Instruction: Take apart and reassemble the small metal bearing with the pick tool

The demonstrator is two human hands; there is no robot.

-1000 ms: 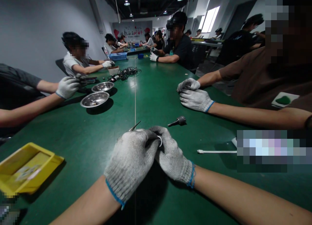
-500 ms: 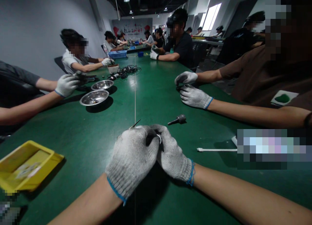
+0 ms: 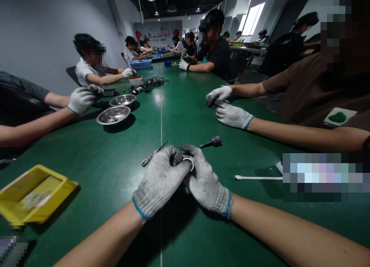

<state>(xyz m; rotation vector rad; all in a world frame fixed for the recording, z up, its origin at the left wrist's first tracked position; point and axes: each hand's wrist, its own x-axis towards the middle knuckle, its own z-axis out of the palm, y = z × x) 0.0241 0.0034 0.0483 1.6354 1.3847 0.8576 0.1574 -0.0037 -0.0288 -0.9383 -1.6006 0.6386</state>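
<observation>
My left hand (image 3: 158, 184) and my right hand (image 3: 206, 182), both in pale knit gloves with blue cuffs, meet over the near middle of the table. Between them they grip a small round part with a pale curved rim (image 3: 191, 163); fingers cover most of it, so its kind does not show. Just beyond my left hand lies a thin metal tool with a pointed tip (image 3: 150, 156), like a small screwdriver. Past my right hand rests a dark metal tool with a thick knurled head (image 3: 215, 141) and a narrow shaft.
A yellow tray (image 3: 68, 182) with small pale pieces stands at the left. Two steel bowls (image 3: 105, 121) and tangled black cables (image 3: 153, 83) lie farther off. A white cable (image 3: 254, 178) runs at the right. Gloved co-workers sit along both sides of the green table (image 3: 101, 197).
My left hand has turned and shifted slightly right and down, uncovering the thin metal tool behind it. More of the round part's pale rim shows between my hands.
</observation>
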